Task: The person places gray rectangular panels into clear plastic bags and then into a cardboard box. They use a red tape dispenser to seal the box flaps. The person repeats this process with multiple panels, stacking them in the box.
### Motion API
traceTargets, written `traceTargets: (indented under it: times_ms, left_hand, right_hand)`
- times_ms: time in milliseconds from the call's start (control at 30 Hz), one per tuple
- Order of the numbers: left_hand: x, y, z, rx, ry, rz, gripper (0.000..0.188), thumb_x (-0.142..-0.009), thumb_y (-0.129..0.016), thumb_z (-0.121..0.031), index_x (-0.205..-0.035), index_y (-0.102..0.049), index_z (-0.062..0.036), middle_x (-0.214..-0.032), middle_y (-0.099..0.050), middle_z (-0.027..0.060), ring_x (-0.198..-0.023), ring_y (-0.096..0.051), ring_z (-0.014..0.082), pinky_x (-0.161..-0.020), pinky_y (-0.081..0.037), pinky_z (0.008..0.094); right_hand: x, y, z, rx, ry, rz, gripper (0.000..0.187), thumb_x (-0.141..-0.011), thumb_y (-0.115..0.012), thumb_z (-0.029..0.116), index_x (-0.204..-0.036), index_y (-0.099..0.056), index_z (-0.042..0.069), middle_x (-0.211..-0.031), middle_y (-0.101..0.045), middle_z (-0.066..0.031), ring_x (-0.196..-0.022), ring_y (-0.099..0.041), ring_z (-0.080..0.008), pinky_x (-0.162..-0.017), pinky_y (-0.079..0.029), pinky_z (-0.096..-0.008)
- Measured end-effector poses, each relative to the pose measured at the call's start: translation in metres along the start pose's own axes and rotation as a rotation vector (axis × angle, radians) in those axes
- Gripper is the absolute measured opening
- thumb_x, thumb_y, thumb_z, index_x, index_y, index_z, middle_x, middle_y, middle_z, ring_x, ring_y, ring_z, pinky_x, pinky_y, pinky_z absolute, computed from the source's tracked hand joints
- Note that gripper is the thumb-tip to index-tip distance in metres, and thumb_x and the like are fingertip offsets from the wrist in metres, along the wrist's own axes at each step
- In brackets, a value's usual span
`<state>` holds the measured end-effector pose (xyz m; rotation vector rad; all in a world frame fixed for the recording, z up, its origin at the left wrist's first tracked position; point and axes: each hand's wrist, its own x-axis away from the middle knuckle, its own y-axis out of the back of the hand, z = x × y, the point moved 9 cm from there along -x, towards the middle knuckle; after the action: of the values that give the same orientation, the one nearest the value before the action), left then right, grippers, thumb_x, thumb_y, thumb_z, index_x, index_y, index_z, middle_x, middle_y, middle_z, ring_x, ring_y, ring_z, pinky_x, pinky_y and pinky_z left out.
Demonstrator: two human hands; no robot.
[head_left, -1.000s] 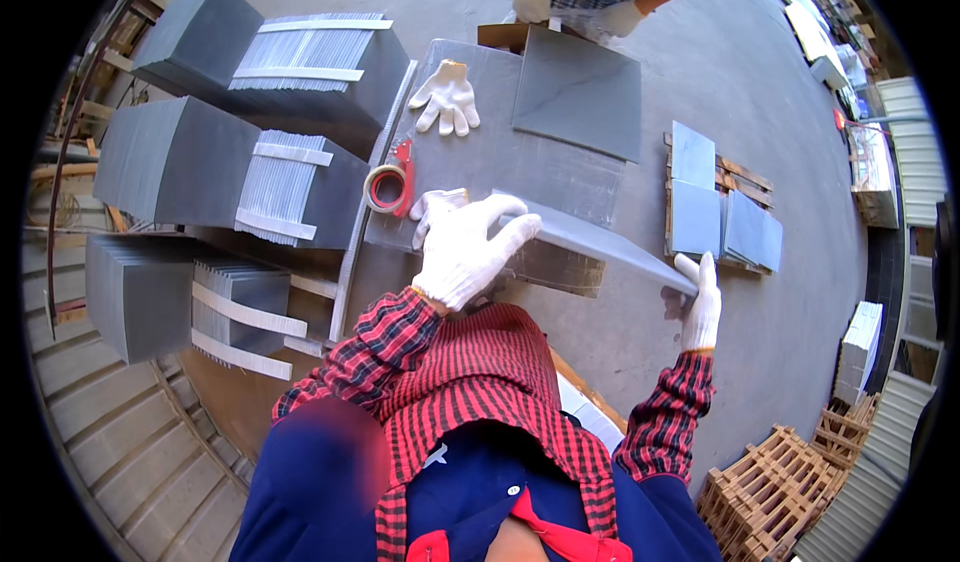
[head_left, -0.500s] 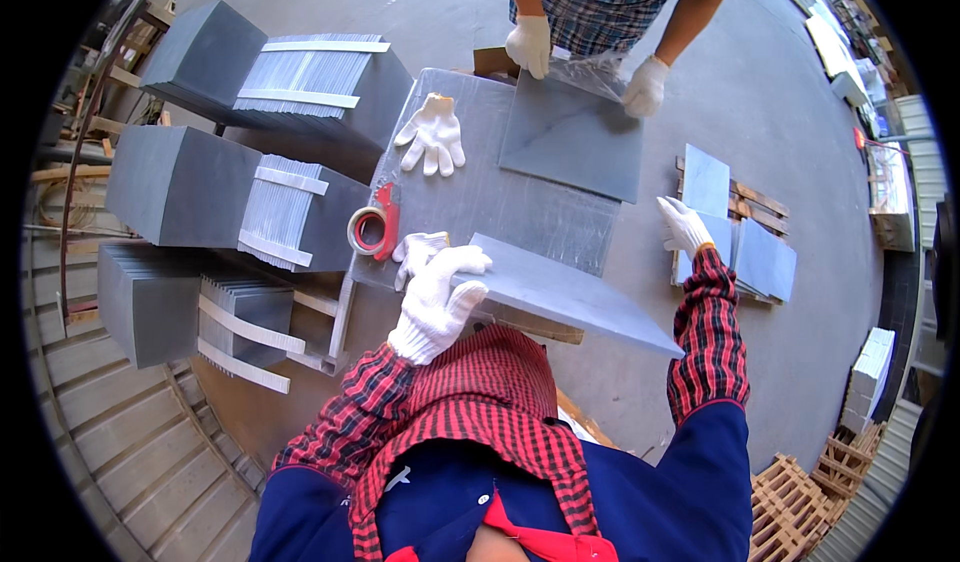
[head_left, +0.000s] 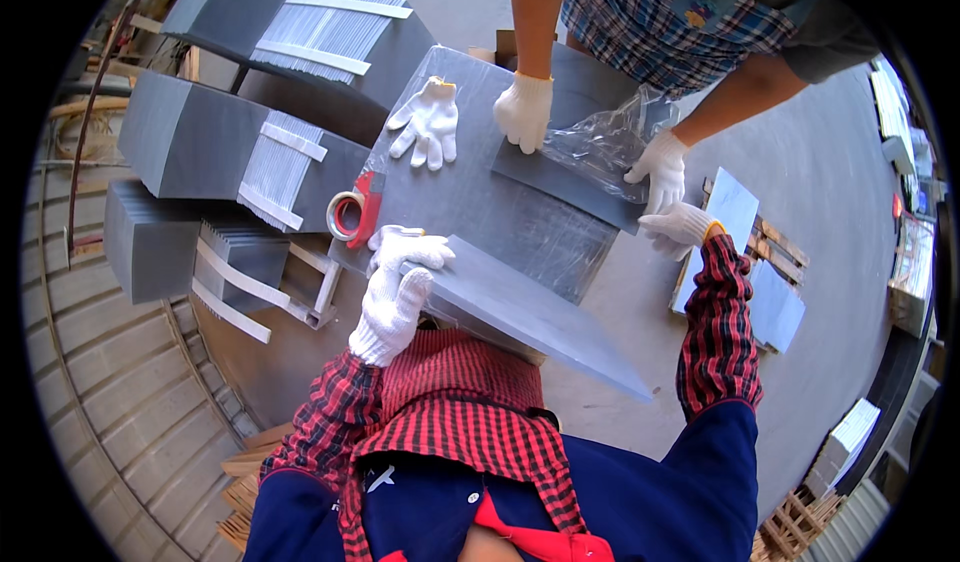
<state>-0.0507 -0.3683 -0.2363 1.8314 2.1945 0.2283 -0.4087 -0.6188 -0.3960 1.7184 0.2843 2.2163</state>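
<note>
"Where is the slab in hand?"

"The near slab (head_left: 530, 307) is tilted at the near edge of the grey worktable (head_left: 430, 202), its right end jutting out past it. Over the worktable's far part is the far slab (head_left: 570, 187)."

"What are the fingers doing?"

"The left hand (head_left: 395, 292) is at the near slab's left end, fingers half bent with the thumb apart; I can't tell how firmly they grasp. The right hand (head_left: 682, 225), beyond the worktable's right side, has its fingers loosely extended, with nothing visibly pinched. Whether they touch the far slab's corner, I can't tell."

"And the co-worker?"

"One gloved hand (head_left: 523, 114) is bunched at the far slab's left end; the other gloved hand (head_left: 660, 167) bends by its right end, with clear film (head_left: 605, 140) crumpled between them."

"Which step is this, then?"

"I'd judge it steadying the near slab one-handed while attending to the far one."

"What does the next move call for?"

"Careful support for that jutting end, I'd say, and keeping clear of the tape dispenser (head_left: 369, 205) at the worktable's left edge."
</note>
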Motion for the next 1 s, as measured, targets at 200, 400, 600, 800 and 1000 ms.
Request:
traceTargets:
  times_ms: [200,400,600,800,1000]
  left_hand:
    - [-0.002,-0.001,0.0,-0.032,-0.033,-0.039,0.042,-0.106,-0.043,-0.046,-0.11,-0.055,-0.0065,-0.11,-0.065,0.0123,-0.119,-0.053,0.0293,-0.112,-0.032,0.0477]
    - [-0.002,0.002,-0.012,0.015,-0.005,-0.118,0.038,-0.104,-0.051,-0.043,-0.109,-0.059,-0.0059,-0.113,-0.067,0.0111,-0.108,-0.057,0.0253,-0.103,-0.041,0.0408]
    - [0.004,0.0,-0.008,0.127,0.076,-0.173,0.037,-0.103,-0.057,-0.039,-0.111,-0.059,-0.0033,-0.117,-0.064,0.013,-0.113,-0.059,0.0242,-0.101,-0.045,0.0383]
    - [0.006,0.003,-0.01,0.136,0.072,-0.207,0.036,-0.103,-0.056,-0.038,-0.11,-0.06,-0.0033,-0.111,-0.064,0.0124,-0.109,-0.059,0.0244,-0.1,-0.045,0.0388]
    - [0.029,0.006,0.003,0.025,0.005,-0.16,0.044,-0.104,-0.049,-0.047,-0.108,-0.059,-0.0041,-0.109,-0.062,0.0119,-0.106,-0.057,0.0255,-0.1,-0.042,0.039]
  right_hand:
    - [-0.002,0.058,0.105,0.013,0.592,-0.474,0.054,-0.096,-0.057,0.041,-0.137,-0.057,0.005,-0.129,-0.064,-0.0185,-0.115,-0.063,-0.0332,-0.095,-0.05,-0.037]
    - [-0.084,0.129,0.14,0.186,0.407,-0.946,0.06,-0.091,-0.063,0.044,-0.136,-0.057,0.004,-0.137,-0.059,-0.0217,-0.127,-0.055,-0.0385,-0.107,-0.042,-0.0443]
    - [-0.135,0.122,0.152,0.257,0.26,-0.682,0.063,-0.087,-0.068,0.047,-0.132,-0.06,0.004,-0.135,-0.059,-0.0233,-0.125,-0.056,-0.038,-0.104,-0.046,-0.0445]
    - [-0.157,0.043,0.125,0.372,0.406,-0.833,0.084,-0.086,-0.068,0.054,-0.15,-0.042,0.006,-0.15,-0.046,-0.0201,-0.137,-0.043,-0.041,-0.115,-0.035,-0.0455]
    - [-0.082,0.01,0.143,0.577,0.308,-0.887,0.074,-0.089,-0.067,0.045,-0.149,-0.042,0.009,-0.153,-0.041,-0.0166,-0.141,-0.037,-0.0397,-0.114,-0.034,-0.049]
